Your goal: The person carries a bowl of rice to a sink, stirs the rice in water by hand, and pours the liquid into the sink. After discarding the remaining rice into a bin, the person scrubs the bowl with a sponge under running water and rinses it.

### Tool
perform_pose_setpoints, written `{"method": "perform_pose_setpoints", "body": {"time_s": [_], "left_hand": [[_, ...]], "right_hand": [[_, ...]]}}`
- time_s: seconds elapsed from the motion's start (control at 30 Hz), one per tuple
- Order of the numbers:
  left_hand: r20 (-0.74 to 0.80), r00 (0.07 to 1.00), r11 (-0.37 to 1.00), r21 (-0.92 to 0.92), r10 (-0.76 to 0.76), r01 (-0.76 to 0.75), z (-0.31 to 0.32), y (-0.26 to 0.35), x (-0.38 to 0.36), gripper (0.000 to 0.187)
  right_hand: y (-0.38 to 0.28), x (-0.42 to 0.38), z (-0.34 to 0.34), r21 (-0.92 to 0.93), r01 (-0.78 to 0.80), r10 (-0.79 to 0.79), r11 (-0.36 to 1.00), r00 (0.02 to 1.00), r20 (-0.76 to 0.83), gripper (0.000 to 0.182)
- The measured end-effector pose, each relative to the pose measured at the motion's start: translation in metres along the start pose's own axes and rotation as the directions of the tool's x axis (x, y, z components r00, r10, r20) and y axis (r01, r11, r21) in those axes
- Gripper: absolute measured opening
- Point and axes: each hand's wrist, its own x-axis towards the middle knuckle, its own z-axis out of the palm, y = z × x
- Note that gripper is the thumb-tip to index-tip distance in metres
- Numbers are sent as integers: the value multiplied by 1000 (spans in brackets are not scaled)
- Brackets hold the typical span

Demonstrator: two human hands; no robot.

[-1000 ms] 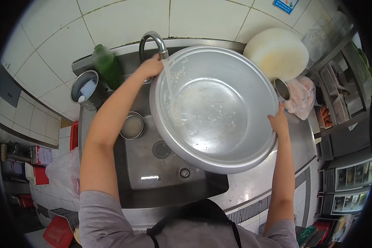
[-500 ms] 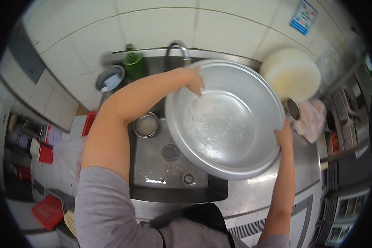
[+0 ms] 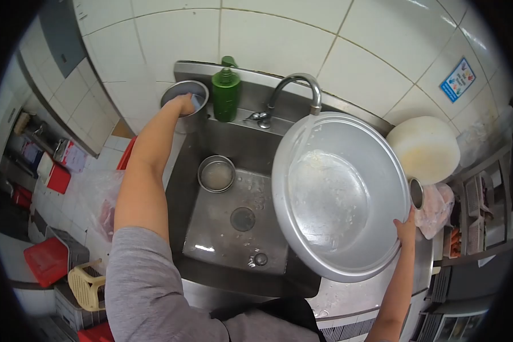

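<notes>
A large metal basin (image 3: 339, 194) tilts over the right side of the sink (image 3: 233, 222), under the faucet (image 3: 302, 85), with a stream of water falling into it. My right hand (image 3: 405, 228) grips the basin's right rim. At the upper left my left hand (image 3: 180, 105) reaches into a metal pot (image 3: 186, 88), its fingers closed against a light blue item (image 3: 197, 101); how firmly they hold it is partly hidden. A small round metal bowl (image 3: 216, 174) sits in the sink's upper left part.
A green bottle (image 3: 226, 96) stands left of the faucet. Right of the basin are a round whitish board (image 3: 424, 149), a metal cup (image 3: 416, 192) and a plastic bag of pinkish contents (image 3: 435, 211). A yellow stool (image 3: 87, 285) is at lower left.
My left hand has left the basin's rim and moved left into the pot. The basin now sits further right and lower in view, and water runs into it. The view has shifted.
</notes>
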Motion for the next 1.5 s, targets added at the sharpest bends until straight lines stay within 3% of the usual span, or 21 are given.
{"method": "perform_pose_setpoints", "body": {"time_s": [0.07,0.17,0.23,0.37,0.47,0.57,0.63,0.77,0.8,0.87,0.9,0.93,1.03,1.1,1.2,1.23,1.27,1.3,1.37,1.43,1.5], "left_hand": [[72,997,991,-130,-5,15,37,-7,32,55],[16,994,993,40,107,-108,27,1,10,53],[-41,999,1000,-5,15,-15,23,6,9,42],[-341,930,990,-52,-139,129,-32,22,-27,29],[-483,872,988,-155,-77,2,-60,2,-33,30],[-597,797,940,-216,86,-263,-100,24,-70,29],[-570,783,750,-398,250,-529,-131,74,-123,29],[-582,637,450,-452,505,-770,-139,204,-210,36],[-567,576,381,-434,589,-817,-127,237,-222,38],[-263,623,458,-483,737,-746,-103,294,-245,41],[-360,502,336,-433,786,-836,-66,317,-236,41],[-209,531,406,-440,821,-801,-50,334,-236,39],[-247,610,494,-400,753,-772,-18,336,-220,38],[-361,621,613,-154,695,-775,-22,310,-209,39],[-355,727,761,-63,588,-645,-37,274,-214,42],[-353,827,859,-106,438,-500,-30,267,-211,43],[-351,896,929,-147,272,-339,-24,262,-207,46],[-353,898,933,-145,263,-330,-19,262,-203,46],[-10,987,905,-396,161,-152,-14,267,-194,50],[19,992,925,-365,123,-108,-21,273,-204,51],[2,993,931,-348,117,-109,-26,279,-201,49]], "right_hand": [[-14,-4,-5,8,-36,36,999,999,5,79],[-14,-6,-4,21,-61,61,998,998,8,79],[-15,-6,-4,18,-62,62,998,998,-2,79],[-27,-11,-11,23,-130,130,991,991,31,79],[-11,-1,-2,37,-73,73,997,997,7,81],[-5,-3,1,-97,-71,67,993,997,-47,82],[-28,-11,-7,-163,-38,22,986,995,-98,83],[-54,-27,-9,-733,192,-297,652,955,-14,60],[-47,-24,-5,-733,184,-286,655,958,-15,60],[-36,-18,3,-687,404,-406,604,898,171,48],[-36,-22,1,-685,401,-407,607,898,165,48],[-41,-24,-3,-674,457,-412,580,879,242,45],[-37,-19,-3,-617,529,-386,582,848,363,42],[-38,-19,-3,-570,552,-355,609,832,426,42],[-65,-8,-5,-508,490,-92,709,778,621,46],[-75,1,3,-441,451,-65,776,753,655,48],[-78,25,27,-245,469,-225,849,739,634,52],[-80,45,60,-40,486,-378,873,726,575,56],[-114,53,106,321,487,-581,812,723,373,65],[-137,22,127,-112,641,-465,759,655,596,72],[-146,-4,130,-214,801,-637,559,580,508,67]]}}
